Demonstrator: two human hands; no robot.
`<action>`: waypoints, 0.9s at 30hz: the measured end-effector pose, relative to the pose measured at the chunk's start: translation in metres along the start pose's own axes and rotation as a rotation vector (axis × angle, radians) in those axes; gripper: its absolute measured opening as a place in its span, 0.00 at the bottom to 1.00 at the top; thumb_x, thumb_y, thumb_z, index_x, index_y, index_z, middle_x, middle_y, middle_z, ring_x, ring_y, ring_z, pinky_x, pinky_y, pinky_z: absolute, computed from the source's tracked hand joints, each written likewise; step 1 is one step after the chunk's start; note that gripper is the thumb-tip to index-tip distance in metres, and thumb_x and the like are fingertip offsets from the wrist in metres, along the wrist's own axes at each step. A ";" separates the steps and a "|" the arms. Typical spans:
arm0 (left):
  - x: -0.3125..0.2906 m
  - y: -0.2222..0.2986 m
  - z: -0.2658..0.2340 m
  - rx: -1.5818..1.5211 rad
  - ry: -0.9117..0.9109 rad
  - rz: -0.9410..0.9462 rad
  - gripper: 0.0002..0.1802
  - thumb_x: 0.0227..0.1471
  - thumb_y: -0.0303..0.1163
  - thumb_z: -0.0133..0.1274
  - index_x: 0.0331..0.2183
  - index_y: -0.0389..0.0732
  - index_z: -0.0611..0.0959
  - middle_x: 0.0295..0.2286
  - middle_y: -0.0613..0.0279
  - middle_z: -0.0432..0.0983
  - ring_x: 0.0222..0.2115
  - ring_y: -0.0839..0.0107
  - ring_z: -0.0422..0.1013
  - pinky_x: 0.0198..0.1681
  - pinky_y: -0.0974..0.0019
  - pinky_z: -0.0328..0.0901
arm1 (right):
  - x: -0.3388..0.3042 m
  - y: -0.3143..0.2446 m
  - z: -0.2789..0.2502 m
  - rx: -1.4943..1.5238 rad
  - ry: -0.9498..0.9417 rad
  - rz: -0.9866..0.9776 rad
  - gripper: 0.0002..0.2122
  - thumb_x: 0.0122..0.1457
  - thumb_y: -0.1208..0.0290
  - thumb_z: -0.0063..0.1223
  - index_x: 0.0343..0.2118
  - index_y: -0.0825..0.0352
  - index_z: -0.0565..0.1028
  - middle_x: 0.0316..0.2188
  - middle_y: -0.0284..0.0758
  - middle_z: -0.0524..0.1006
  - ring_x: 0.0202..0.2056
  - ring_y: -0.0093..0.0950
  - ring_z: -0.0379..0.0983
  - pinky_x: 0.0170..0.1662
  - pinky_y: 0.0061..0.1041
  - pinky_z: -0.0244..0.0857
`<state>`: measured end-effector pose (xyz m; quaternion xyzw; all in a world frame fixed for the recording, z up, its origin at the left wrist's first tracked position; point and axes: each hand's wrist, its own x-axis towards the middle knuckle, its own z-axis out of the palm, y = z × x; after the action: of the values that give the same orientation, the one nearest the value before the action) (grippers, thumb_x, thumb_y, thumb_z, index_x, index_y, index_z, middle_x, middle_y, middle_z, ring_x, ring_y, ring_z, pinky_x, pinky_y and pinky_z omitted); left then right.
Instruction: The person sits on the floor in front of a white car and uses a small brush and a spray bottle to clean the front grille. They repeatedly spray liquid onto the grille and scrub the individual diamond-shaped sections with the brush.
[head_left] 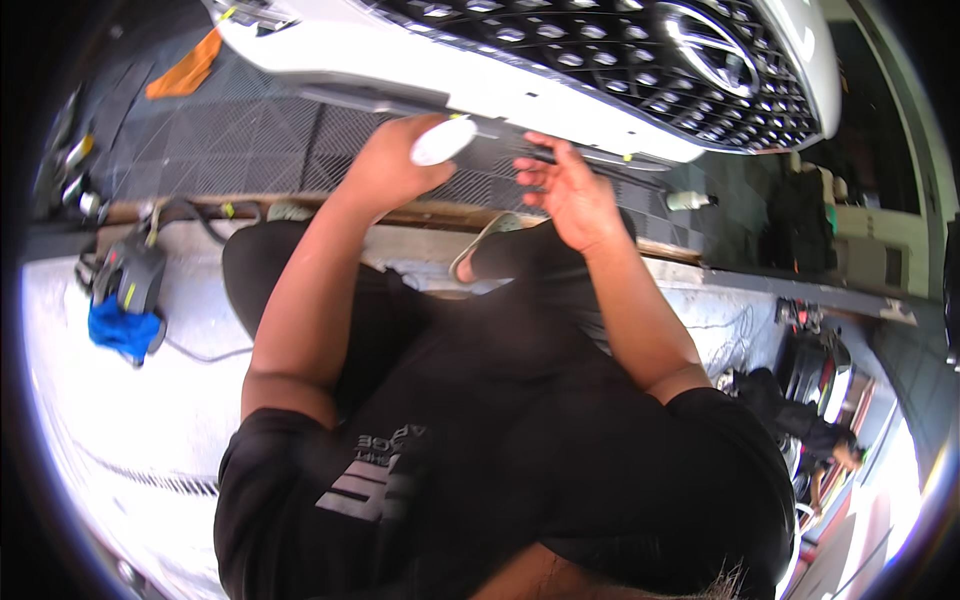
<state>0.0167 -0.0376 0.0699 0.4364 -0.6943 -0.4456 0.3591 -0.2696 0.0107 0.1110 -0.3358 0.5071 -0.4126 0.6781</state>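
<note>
My left hand [395, 170] is closed around a white, smooth, rounded object [444, 142]; its kind does not show. My right hand [572, 195] is turned palm up, with fingers curled and somewhat apart. A small dark thin thing [541, 155] appears between its thumb and fingers, too blurred to name. Both hands are just below the lower edge of a white car's front bumper [480, 85], a little apart from each other. Above the bumper is the car's black grille [590, 50] with bright studs and a round emblem.
Grey ribbed floor tiles [350, 150] lie under the car, with an orange cloth [187, 68] at the left. A small bottle [690, 201] lies to the right. A dark power tool [135, 275] with a blue cloth [124, 328] stands at left. Another person [800, 415] is at far right.
</note>
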 end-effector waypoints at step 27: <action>0.009 0.013 -0.003 0.083 -0.128 0.049 0.21 0.40 0.29 0.59 0.41 0.34 0.85 0.36 0.44 0.84 0.40 0.44 0.80 0.46 0.50 0.73 | 0.026 -0.001 0.025 0.011 -0.031 -0.085 0.20 0.75 0.54 0.48 0.56 0.66 0.75 0.49 0.39 0.80 0.44 0.32 0.80 0.49 0.35 0.75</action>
<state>0.0126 -0.0435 0.0842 0.4042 -0.7441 -0.4346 0.3066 -0.2417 -0.0122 0.1074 -0.3597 0.4796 -0.4387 0.6694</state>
